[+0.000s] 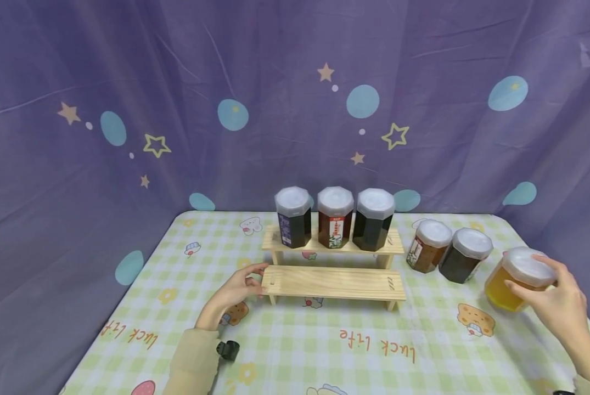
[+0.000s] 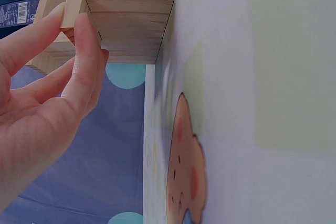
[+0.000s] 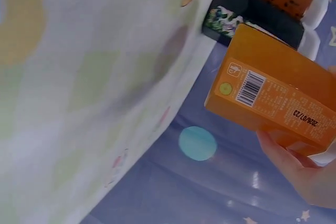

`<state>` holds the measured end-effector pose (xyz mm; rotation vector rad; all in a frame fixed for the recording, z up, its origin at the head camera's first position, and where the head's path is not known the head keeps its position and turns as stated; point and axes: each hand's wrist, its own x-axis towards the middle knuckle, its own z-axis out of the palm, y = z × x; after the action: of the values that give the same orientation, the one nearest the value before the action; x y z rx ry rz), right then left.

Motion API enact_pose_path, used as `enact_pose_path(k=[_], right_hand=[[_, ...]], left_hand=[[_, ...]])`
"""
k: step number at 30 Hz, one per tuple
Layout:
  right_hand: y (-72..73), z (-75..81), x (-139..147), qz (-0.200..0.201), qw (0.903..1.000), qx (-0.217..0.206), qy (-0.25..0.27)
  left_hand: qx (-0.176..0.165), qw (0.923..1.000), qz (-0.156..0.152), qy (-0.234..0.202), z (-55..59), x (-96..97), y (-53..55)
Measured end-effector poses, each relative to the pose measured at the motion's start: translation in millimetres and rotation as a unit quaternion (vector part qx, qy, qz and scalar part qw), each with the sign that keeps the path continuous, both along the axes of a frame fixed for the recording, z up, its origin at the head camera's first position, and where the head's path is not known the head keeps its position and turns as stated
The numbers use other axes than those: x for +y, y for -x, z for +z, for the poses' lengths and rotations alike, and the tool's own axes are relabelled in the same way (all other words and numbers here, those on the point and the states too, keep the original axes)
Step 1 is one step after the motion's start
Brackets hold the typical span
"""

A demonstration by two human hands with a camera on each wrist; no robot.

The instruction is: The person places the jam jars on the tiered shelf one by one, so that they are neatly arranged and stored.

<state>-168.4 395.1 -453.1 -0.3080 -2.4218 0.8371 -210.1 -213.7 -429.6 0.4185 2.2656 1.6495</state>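
2 jars (image 1: 429,247) btwn shelf (image 1: 324,282) l fingers (image 2: 85,59) pinch & amber jar (image 1: 516,273) r fingers (image 1: 554,264) grip

The worktop (image 1: 275,359) is backed by a curtain (image 1: 285,137). Near its middle, the lower shelf (image 1: 333,282) is placed before the upper shelf (image 1: 271,240). On the upper shelf, a left jar (image 1: 293,219), a middle jar (image 1: 335,216) and a right jar (image 1: 374,219) are set in a row. To the shelves' right, an inner jar (image 1: 428,247) and an outer jar (image 1: 466,255) are stood side by side on the worktop. Farther right, a sixth jar (image 1: 514,280) is held in the right hand (image 1: 558,296). The lower shelf's left end is held by the left hand (image 1: 240,286).
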Motion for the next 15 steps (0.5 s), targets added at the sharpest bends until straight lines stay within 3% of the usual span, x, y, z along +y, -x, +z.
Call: enact_pose_path(k=[4, 8, 15], right_hand=[[-9.5, 19.2, -21, 0.011, 0.9999, 0.003, 0.002], [-21.2, 47.9, -47, 0.039, 0.9992, 0.012, 0.005], [-30.5, 71.4, -74, 0.071, 0.9973, 0.017, -0.006]], left_hand=[[0.002, 1.0, -0.002, -0.002, 0.9, 0.2, -0.6], [0.002, 1.0, 0.0, -0.002, 1.1, 0.7, -0.7], [-0.001, 1.0, 0.004, 0.003, 0.6, 0.5, 0.4]])
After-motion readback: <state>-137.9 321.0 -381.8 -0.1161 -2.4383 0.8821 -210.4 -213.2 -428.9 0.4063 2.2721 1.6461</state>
